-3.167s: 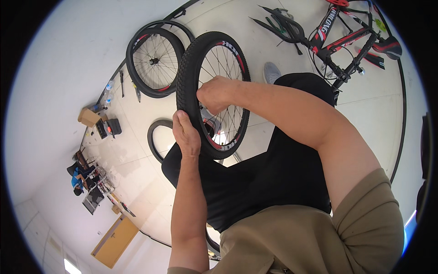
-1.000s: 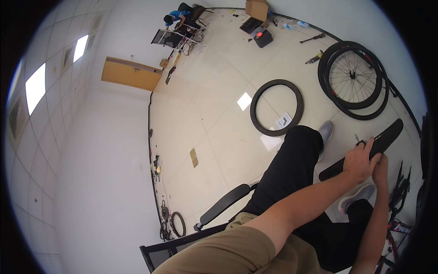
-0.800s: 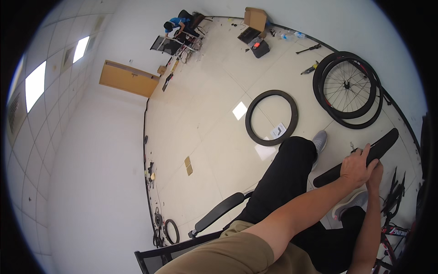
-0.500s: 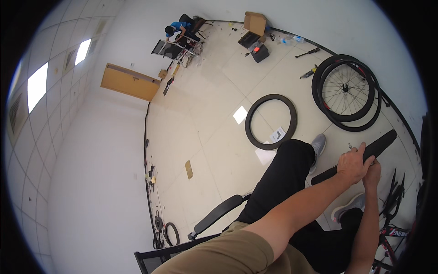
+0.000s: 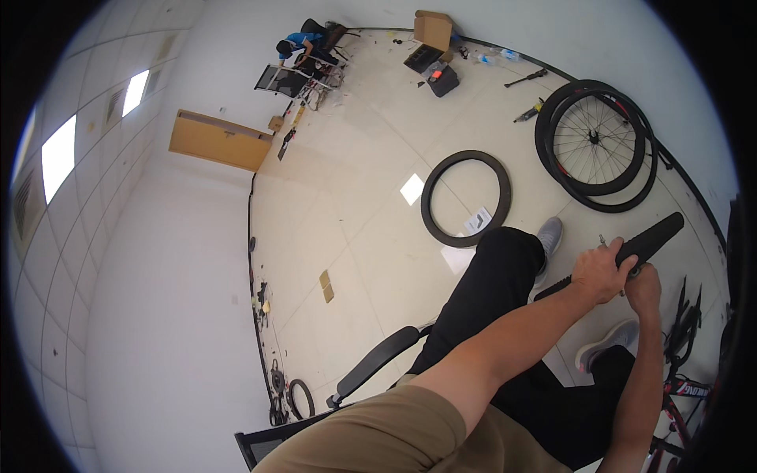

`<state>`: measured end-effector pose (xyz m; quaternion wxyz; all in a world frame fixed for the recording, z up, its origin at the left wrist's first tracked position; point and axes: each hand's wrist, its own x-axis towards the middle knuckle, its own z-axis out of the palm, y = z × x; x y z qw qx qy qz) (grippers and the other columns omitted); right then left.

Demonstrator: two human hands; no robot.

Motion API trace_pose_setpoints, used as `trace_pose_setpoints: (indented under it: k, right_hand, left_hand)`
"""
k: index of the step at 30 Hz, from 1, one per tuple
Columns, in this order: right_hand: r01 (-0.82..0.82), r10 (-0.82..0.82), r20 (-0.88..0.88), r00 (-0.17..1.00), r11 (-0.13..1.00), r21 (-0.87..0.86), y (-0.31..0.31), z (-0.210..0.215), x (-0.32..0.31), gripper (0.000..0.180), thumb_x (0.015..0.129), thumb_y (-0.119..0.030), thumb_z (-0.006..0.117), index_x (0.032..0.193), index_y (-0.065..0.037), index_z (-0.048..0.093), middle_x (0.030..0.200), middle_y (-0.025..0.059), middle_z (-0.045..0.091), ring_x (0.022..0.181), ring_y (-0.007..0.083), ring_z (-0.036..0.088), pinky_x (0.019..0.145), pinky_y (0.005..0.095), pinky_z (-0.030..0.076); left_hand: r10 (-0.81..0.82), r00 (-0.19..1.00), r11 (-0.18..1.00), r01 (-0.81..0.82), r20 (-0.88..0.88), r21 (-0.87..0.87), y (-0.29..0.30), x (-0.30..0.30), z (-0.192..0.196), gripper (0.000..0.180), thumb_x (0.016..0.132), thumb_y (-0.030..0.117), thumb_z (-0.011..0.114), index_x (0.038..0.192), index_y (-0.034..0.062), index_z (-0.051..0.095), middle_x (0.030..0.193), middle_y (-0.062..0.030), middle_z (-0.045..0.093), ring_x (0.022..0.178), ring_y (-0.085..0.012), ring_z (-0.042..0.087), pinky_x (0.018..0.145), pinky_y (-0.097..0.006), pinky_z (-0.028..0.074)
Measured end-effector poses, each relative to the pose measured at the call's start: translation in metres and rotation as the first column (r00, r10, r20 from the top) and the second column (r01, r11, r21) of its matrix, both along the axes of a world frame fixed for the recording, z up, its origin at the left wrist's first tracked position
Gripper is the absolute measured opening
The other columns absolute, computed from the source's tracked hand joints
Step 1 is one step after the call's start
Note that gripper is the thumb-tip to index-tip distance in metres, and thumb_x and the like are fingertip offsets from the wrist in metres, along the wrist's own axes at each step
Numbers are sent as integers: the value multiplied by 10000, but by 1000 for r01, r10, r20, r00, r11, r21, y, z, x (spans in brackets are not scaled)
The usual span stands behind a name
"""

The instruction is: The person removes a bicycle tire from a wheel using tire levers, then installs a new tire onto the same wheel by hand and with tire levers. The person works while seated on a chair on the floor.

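Note:
A black bicycle tyre [image 5: 656,238] with a knobbly tread is seen almost edge-on in front of my lower legs, slanting up to the right. My left hand [image 5: 599,273] is closed over its middle, thumb and fingers against the rubber. Just beside and below, my right hand [image 5: 644,290] has its fingers curled at the tyre's near side. A small metal part shows between the two hands, too small to name. Another thin metal piece [image 5: 603,240] sticks out beyond my left fingers. Whether a rim sits inside the tyre is hidden.
A loose tyre [image 5: 426,206] lies on the floor with a paper leaflet [image 5: 479,221]. Further right, a spoked wheel [image 5: 544,130] leans by the wall. A bicycle frame [image 5: 684,389] stands close at my right. Far off, a person [image 5: 300,41] bends over a chair.
Both hands stay on the tyre and have shifted slightly. The right hand sits a little apart from the left, and a metal part now shows between them. The whole view has moved a little.

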<state>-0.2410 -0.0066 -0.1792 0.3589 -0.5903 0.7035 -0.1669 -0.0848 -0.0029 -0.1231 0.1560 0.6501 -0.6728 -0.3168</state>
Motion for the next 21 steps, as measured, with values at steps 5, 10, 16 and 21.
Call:
trace_pose_setpoints:
  k: [5, 10, 16, 21]
  right_hand:
    - [-62, 66, -71, 995, 996, 65, 2, -7, -1, 284, 867, -234, 719, 949, 38, 705, 940, 269, 713, 939, 444, 688, 812, 511, 532]
    - [-121, 127, -76, 989, 989, 81, 3, -5, 1, 269, 887, -224, 685, 992, 23, 702, 948, 249, 719, 950, 433, 691, 816, 524, 540]
    - [-260, 257, -144, 956, 965, -4, 1, -17, 2, 174, 759, -155, 695, 886, -51, 752, 872, 190, 738, 857, 376, 728, 739, 490, 582]
    - [-291, 293, -67, 954, 956, 42, 0, 32, 11, 222, 748, -121, 654, 917, -15, 749, 944, 197, 751, 931, 344, 737, 797, 456, 583]
  left_hand:
    - [-36, 999, 999, 36, 10, 5, 5, 8, 8, 484, 993, 490, 532, 1137, 29, 573, 916, -253, 695, 889, -439, 688, 809, -530, 541]
    - [-61, 991, 994, 50, 117, 101, -3, 8, 20, 524, 996, 525, 504, 1120, 23, 587, 998, -260, 703, 977, -445, 677, 874, -531, 526]
    - [-259, 933, 964, 267, 249, 1, -26, 10, -40, 515, 981, 526, 494, 1146, 64, 652, 1045, -236, 689, 911, -460, 678, 805, -567, 527]
    - [-33, 999, 990, 36, 22, -135, -22, 17, -9, 573, 978, 520, 575, 950, -38, 700, 822, -274, 691, 835, -452, 675, 768, -487, 507]
